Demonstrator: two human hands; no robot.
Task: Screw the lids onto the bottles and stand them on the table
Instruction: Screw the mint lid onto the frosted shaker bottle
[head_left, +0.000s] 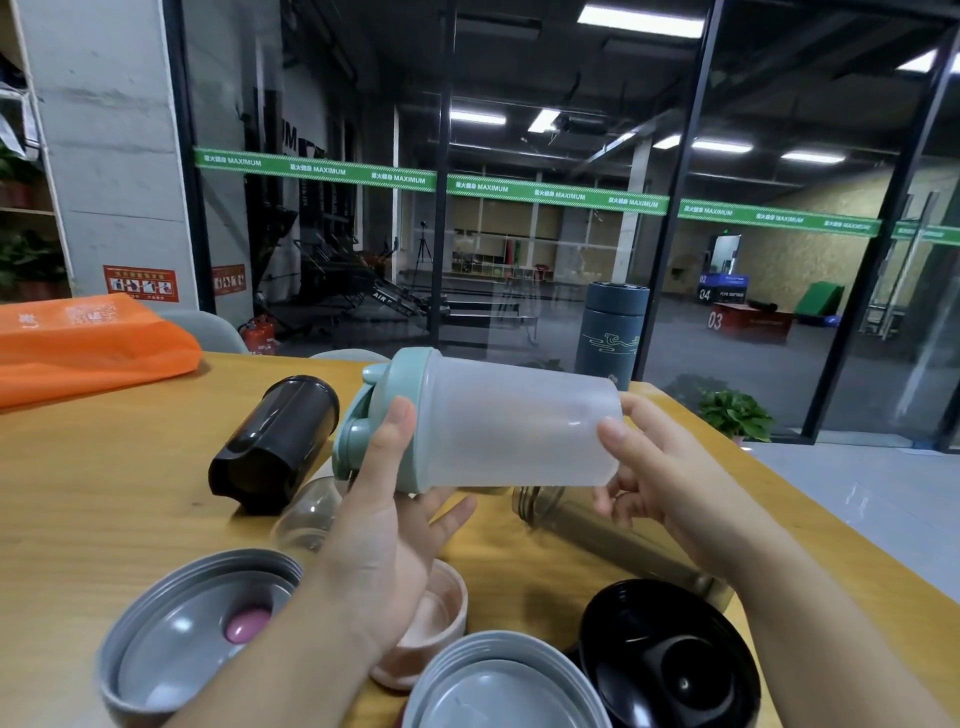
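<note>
I hold a frosted clear shaker bottle (511, 428) sideways above the wooden table (104, 467). Its mint green lid (384, 410) sits on the mouth, pointing left. My left hand (384, 509) grips the bottle at the lid end, thumb on top. My right hand (670, 478) clasps the bottle's base. A dark bottle (275, 441) lies on its side to the left. A clear olive bottle (613, 535) lies under my right hand. A dark blue lidded flask (613, 332) stands upright at the far edge.
Near me lie loose lids: two grey ones (192, 629) (498, 686), a pink one (436, 629) and a black one (670, 660). A small clear cap (306, 514) rests by the dark bottle. An orange bag (88, 343) lies far left. Glass wall beyond the table.
</note>
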